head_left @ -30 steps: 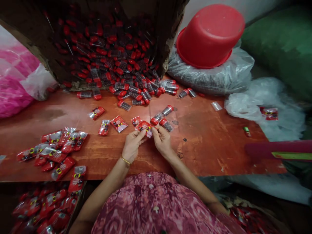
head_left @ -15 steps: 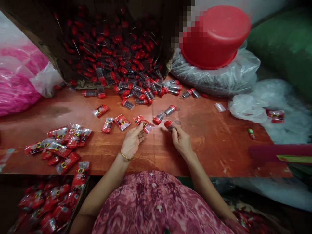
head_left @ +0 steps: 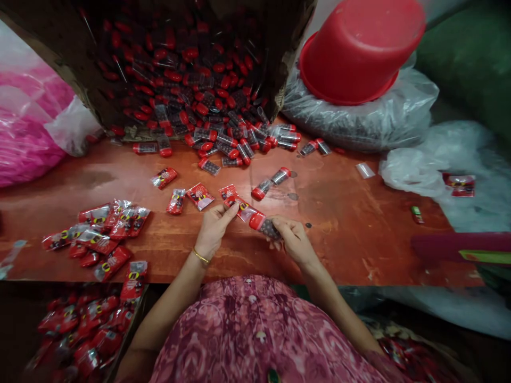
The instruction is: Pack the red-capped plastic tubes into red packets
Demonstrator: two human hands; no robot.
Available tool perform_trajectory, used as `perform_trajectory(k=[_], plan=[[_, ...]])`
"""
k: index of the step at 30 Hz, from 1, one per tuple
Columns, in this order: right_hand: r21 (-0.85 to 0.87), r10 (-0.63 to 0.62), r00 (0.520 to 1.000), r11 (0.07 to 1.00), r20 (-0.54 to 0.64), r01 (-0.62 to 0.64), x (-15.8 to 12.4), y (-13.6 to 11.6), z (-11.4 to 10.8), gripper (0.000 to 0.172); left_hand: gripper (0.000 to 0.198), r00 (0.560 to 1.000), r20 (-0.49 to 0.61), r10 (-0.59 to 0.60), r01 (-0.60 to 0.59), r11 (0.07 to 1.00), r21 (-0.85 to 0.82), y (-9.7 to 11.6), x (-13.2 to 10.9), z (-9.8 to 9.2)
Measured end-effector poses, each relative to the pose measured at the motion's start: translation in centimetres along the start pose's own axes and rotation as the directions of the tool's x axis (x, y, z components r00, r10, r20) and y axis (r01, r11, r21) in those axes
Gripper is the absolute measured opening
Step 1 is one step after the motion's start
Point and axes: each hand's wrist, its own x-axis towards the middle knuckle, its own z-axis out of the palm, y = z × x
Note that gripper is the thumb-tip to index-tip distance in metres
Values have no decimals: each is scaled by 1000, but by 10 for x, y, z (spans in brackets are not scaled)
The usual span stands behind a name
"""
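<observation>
My left hand [head_left: 214,227] pinches a small red printed sachet [head_left: 244,209] by its edge, just above the red wooden table [head_left: 351,234]. My right hand [head_left: 293,239] grips a small clear tube with a red cap [head_left: 263,224], filled with dark beads. The tube's red cap points at the mouth of the sachet and touches it. Two more red-capped tubes [head_left: 271,182] lie just beyond my hands. A few loose sachets [head_left: 199,196] lie to the left of them.
A tipped cardboard box [head_left: 179,69] spills many red-capped tubes at the back. Filled sachets [head_left: 101,231] pile at the left, more in a box [head_left: 88,330] below the table edge. A red basin [head_left: 359,50] rests on a plastic bag; pink bags [head_left: 27,133] sit far left.
My right hand left the sachet, picked a red-capped tube off the table and brought it back to the sachet held in my left hand.
</observation>
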Motion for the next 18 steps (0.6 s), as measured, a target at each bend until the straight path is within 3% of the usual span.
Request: perform_trajectory(k=[5,10,14,18], plan=[[-58,14,998,998,57,-10,0,1,5,41,29,996,33,78,-80,994,78,2,1,-3],[-63,-14,1000,998,-25,12,2,3,7,40,30,993,98,69,-82,986,144,3,0,-3],[-83,-6,1000,997,12,7,4,7,7,40,31,994,107,13,-14,1000,8,1,-1,0],[-69,-80,996,995,-28,78,7,11,16,38,33,999,41,-34,39,991,-127,-5,-2,11]])
